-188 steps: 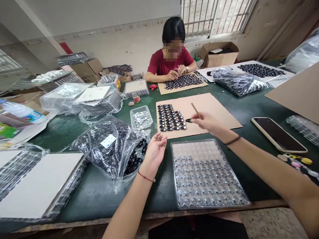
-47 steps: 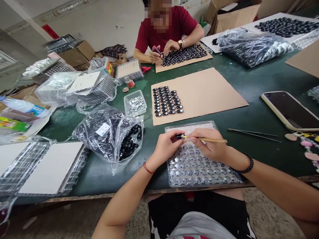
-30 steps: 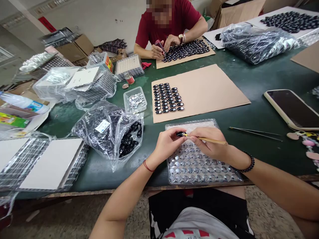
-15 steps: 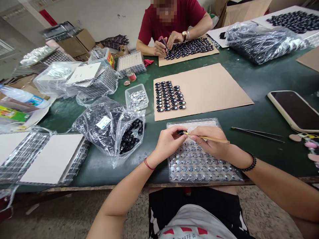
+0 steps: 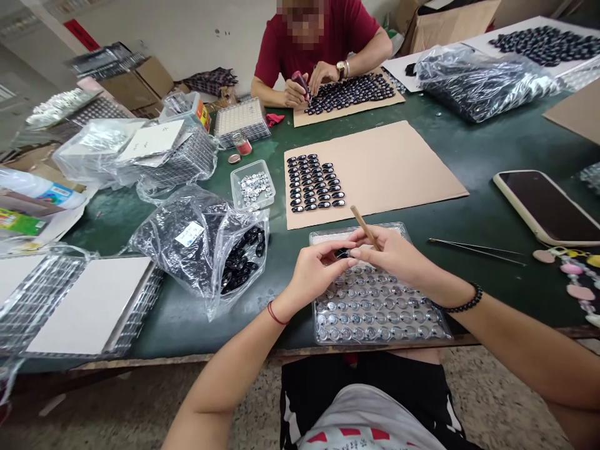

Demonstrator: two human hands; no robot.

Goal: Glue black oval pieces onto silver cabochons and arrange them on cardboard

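My left hand (image 5: 313,270) pinches a small glossy black oval piece (image 5: 342,253) between thumb and fingers. Close against it, my right hand (image 5: 398,257) grips a thin wooden stick (image 5: 362,224) that slants up and away; its thumb and fingertips are at the piece's edge. Both hands are above a clear plastic tray (image 5: 379,317) with rows of round shiny parts. Just beyond, a brown cardboard sheet (image 5: 389,162) carries rows of black oval pieces (image 5: 314,182) with pale shiny centres. Fingers partly hide the held piece.
To the left are an open plastic bag (image 5: 201,250) of black pieces and a clear box (image 5: 253,185) of small silvery parts. Tweezers (image 5: 473,251) and a phone (image 5: 548,206) lie to the right. Opposite, a co-worker (image 5: 314,56) holds a dark red bottle (image 5: 300,81) over another filled board.
The wooden stick has swung from pointing at the black piece to standing up and away in my right hand, whose fingers are now at the piece. The view has shifted slightly.
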